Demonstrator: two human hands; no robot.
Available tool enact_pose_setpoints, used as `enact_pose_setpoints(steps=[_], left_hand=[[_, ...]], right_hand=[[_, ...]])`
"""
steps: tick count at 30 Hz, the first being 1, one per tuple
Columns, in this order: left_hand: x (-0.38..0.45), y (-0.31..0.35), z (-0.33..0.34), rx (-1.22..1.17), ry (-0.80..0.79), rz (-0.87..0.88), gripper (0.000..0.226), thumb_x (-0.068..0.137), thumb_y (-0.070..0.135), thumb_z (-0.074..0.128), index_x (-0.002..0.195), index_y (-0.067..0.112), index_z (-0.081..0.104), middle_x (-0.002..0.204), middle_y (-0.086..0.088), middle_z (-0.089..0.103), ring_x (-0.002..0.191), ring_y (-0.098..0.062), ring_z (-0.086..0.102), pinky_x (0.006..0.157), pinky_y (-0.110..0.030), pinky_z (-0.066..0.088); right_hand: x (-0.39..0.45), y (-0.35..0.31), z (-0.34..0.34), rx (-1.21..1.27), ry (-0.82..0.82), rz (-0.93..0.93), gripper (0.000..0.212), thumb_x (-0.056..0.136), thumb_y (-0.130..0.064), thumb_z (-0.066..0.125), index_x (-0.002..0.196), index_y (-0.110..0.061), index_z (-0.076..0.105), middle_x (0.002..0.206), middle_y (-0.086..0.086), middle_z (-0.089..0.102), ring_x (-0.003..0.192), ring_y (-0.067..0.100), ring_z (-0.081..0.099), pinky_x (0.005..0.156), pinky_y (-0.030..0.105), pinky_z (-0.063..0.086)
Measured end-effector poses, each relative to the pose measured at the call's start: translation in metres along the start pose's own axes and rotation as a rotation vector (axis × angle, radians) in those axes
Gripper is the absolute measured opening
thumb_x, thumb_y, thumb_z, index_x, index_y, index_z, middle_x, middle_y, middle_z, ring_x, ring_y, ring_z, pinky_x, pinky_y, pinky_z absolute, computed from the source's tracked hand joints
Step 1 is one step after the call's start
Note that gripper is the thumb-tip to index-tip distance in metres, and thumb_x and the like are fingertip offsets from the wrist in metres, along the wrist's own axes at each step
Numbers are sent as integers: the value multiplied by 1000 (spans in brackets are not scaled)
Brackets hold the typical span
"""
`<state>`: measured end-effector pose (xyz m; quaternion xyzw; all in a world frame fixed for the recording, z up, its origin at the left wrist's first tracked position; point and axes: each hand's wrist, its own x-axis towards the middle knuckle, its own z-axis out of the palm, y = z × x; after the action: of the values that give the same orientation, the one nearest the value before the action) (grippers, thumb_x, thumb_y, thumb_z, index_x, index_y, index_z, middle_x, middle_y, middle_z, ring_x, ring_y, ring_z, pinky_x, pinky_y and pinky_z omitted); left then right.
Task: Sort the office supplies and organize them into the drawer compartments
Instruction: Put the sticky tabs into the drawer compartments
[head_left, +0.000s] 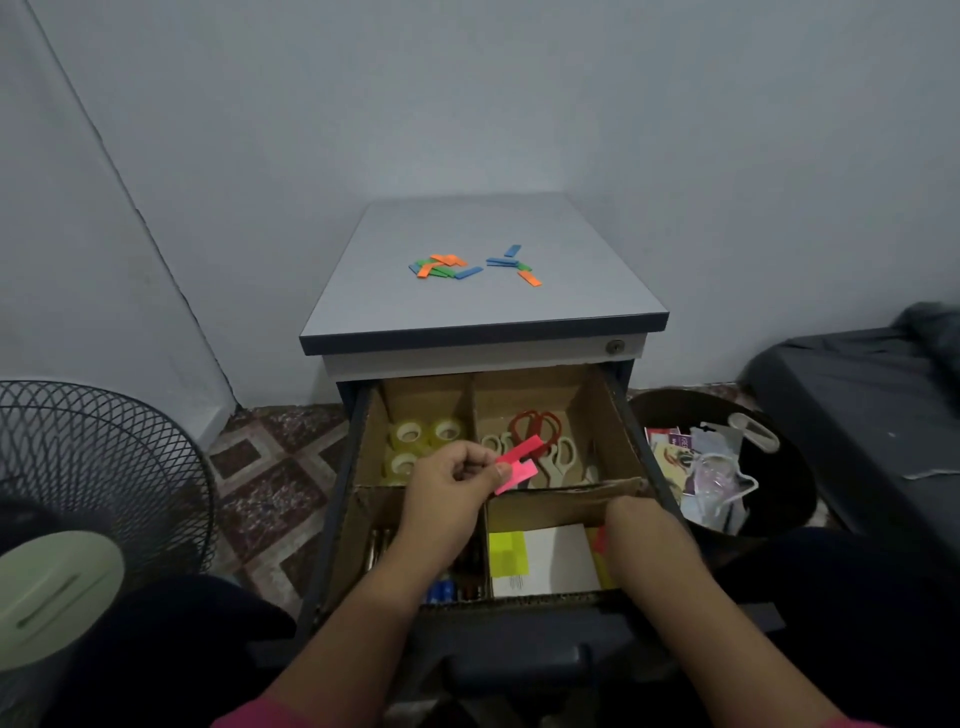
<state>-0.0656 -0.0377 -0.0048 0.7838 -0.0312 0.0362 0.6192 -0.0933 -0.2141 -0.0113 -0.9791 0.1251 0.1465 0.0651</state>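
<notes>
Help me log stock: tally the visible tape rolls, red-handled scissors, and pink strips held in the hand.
Tape rolls: 3
Red-handled scissors: 1
Pink strips: 2, pinched in the left hand
Total: 6

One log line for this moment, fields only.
left hand: holds pink strips | right hand: in front-right compartment, fingers hidden | cabinet top: strips unsorted

Tape rolls lie in the drawer's rear-left compartment, scissors rear-right.

Matt cardboard dividers (creased), glossy tape rolls.
</notes>
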Motion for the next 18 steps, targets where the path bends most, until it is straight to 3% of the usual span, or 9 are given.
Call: enact_pose_setpoints(steps=[4, 10, 13, 15, 18], left_hand=[[1, -1, 1, -15, -11, -2, 7, 83, 6, 70, 78, 11, 69, 80, -5, 68, 72, -7, 58, 63, -11, 47], [2, 0, 1, -17, -26, -9, 6, 83, 7, 70, 80, 11, 68, 81, -2, 67, 71, -4, 58, 61, -8, 45], [2, 0, 1, -1, -41, -3, 6, 83, 7, 71, 79, 12, 69, 77, 0, 65, 68, -2, 55, 60, -7, 43], [0, 0, 1, 74, -68, 26, 13, 82, 8, 71, 75, 19, 68, 72, 5, 60, 63, 3, 50, 57, -7, 41], [-7, 5, 8, 241, -238, 93, 18, 84, 11, 69, 73, 25, 66, 72, 13, 56, 59, 10, 49, 55, -8, 39]], right_hand=[[-5, 1, -1, -7, 54, -25, 23, 98, -15, 43, 110, -11, 62, 112, 4, 64, 106, 21, 62, 81, 28, 48], [-2, 1, -7, 2, 2, 7, 21, 92, -12, 49, 107, -13, 64, 103, 5, 64, 98, 23, 63, 78, 32, 51], [2, 3, -16, 0, -62, 54, 19, 91, -12, 52, 107, -10, 62, 82, 3, 54, 90, 21, 61, 77, 30, 50], [4, 7, -26, 32, -56, 66, 11, 91, -11, 52, 95, -9, 62, 72, 1, 48, 79, 19, 56, 68, 27, 47], [7, 19, -37, 199, -47, 62, 15, 92, -13, 53, 92, -5, 65, 84, 7, 66, 80, 22, 65, 65, 30, 53]])
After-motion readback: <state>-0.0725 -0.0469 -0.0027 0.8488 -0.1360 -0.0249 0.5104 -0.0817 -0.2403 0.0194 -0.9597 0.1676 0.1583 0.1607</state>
